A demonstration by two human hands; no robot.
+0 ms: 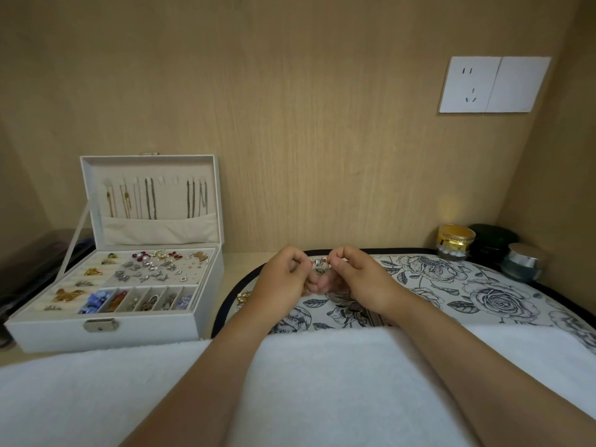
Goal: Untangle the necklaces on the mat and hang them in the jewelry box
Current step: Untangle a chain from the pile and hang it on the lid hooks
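Jewelry box (113, 333) at left is open: several chains (150, 198) are already hung in the lid, and a few hooks look free. A small gold piece (243, 298) is left lying at the mat's left edge. A beaded necklace (322, 262) is pinched between left hand (283, 279) and right hand (364, 279), fingers curled on it, above the mat (483, 291); untangling is judged mid-way, and nothing more can be told under the hands.
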